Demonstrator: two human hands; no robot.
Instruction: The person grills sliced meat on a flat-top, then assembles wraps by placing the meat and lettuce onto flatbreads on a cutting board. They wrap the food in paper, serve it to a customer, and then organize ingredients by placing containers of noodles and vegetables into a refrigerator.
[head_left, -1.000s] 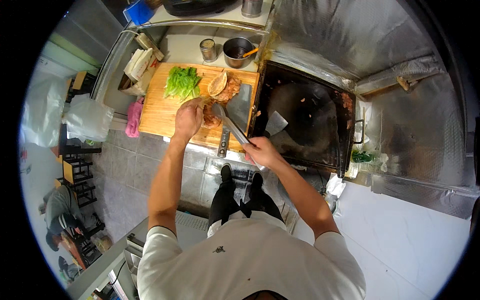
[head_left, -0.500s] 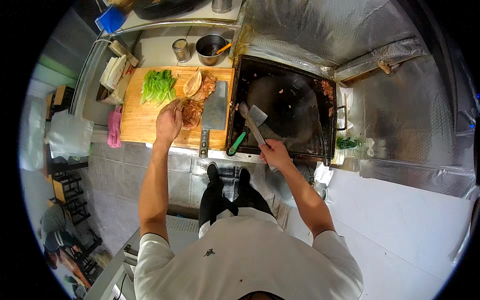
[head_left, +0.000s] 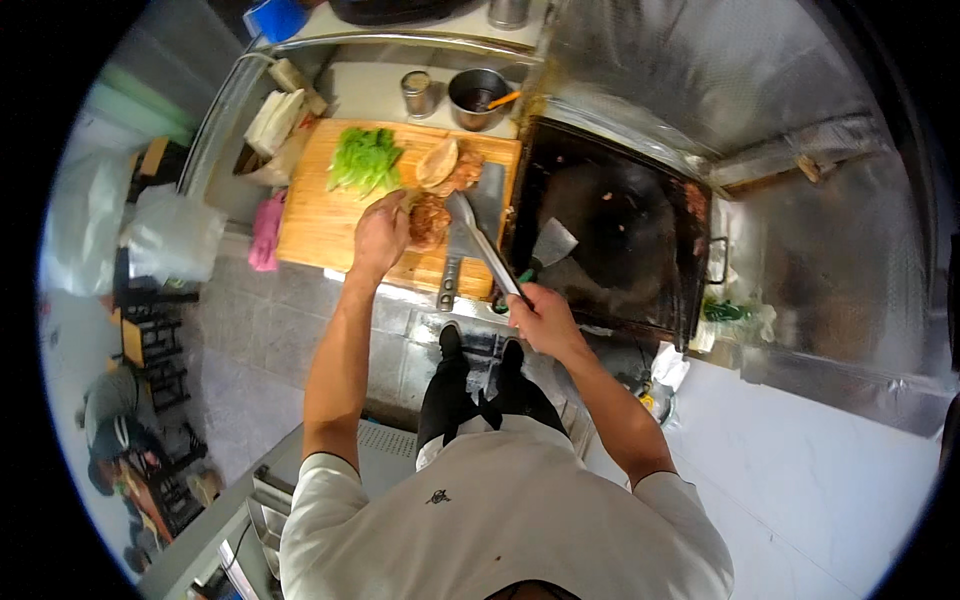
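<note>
My right hand (head_left: pixel 545 318) is closed round metal tongs (head_left: pixel 487 248). Their tips reach over the cleaver (head_left: pixel 490 205) to the right edge of a browned piece of meat (head_left: pixel 428 222). Beside that meat, my left hand (head_left: pixel 382 238) is closed, fingertips at its left edge; what they pinch is hidden. A pale rim, perhaps bread, shows under the meat. Just behind lie a pale bread half (head_left: pixel 437 162) and more browned meat (head_left: pixel 464 174). Green lettuce (head_left: pixel 364 158) is heaped at the back of the wooden cutting board (head_left: pixel 310 222).
Right of the board sits a dark griddle (head_left: pixel 600 250) with a scraper (head_left: pixel 555 242) and scraps on it. Behind the board stand a metal can (head_left: pixel 418 94) and a pot (head_left: pixel 478 98) with an orange-handled utensil. A pink cloth (head_left: pixel 267 230) hangs at the board's left edge.
The tongs in my right hand have swung left from over the griddle to the meat on the board. My left hand stays beside the meat. The whole view has shifted.
</note>
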